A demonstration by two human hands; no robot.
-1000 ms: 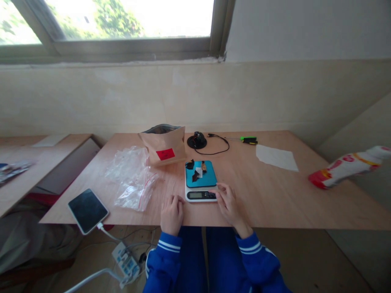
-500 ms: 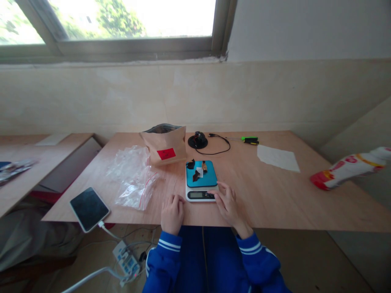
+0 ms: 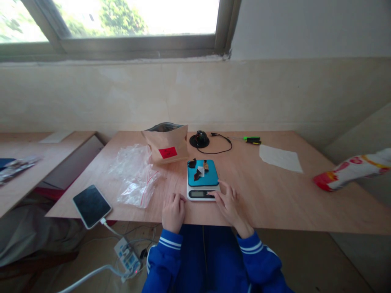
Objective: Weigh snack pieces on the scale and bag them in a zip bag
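Observation:
A small kitchen scale [image 3: 210, 178] with a blue platform and white body lies in front of me near the table's front edge. On its platform rest several dark, dried, curled pieces [image 3: 198, 174] and a small white slip of paper [image 3: 201, 171]. My right hand [image 3: 229, 204] is at the scale's lower right, fingers apart, one fingertip touching the button panel beside the display [image 3: 198, 194]. It holds nothing. To the left of the scale, my left hand [image 3: 173, 213] rests on the table edge with its fingers curled closed and nothing showing in them.
An open brown paper pouch [image 3: 152, 146] with a red label stands behind left, beside clear zip bags [image 3: 137, 183]. A phone-like device [image 3: 92, 206] is cabled at the left edge. Behind lie a black round-based device [image 3: 199, 140], screwdrivers [image 3: 252, 141], paper [image 3: 280, 158]; right, a bottle [image 3: 351, 171].
The whole view has shifted slightly to the right and up. Both hands stay in nearly the same place, the right fingertip still at the scale's panel.

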